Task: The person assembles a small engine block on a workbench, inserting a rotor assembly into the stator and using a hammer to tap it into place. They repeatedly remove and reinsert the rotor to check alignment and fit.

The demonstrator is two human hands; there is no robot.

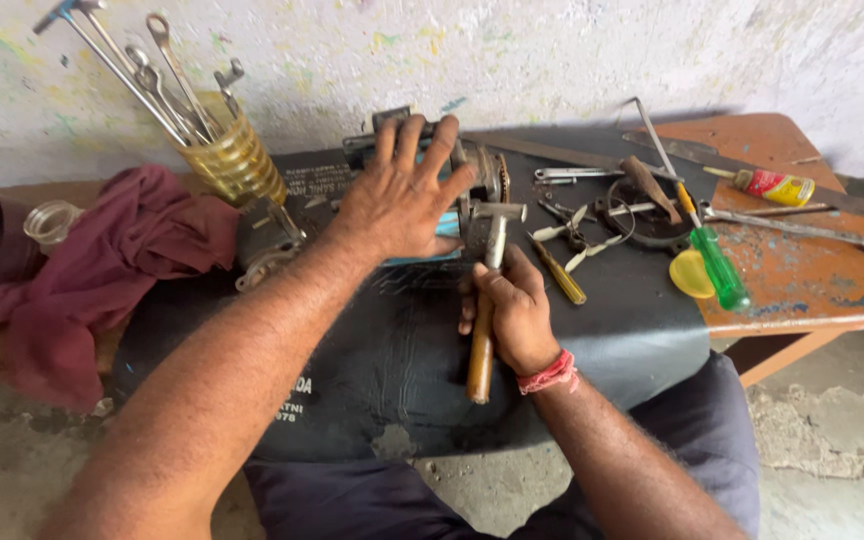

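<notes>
Left hand (399,195) spread flat on a grey metal machine part (472,190), possibly a motor, right hand (514,310) gripping a wooden-handled steel hammer (484,300) just beside it

Bare black mat (392,340) lies open at six o'clock; pliers (577,232) and screwdrivers (717,265) crowd three o'clock, maroon cloth (102,260) blocks nine.
</notes>
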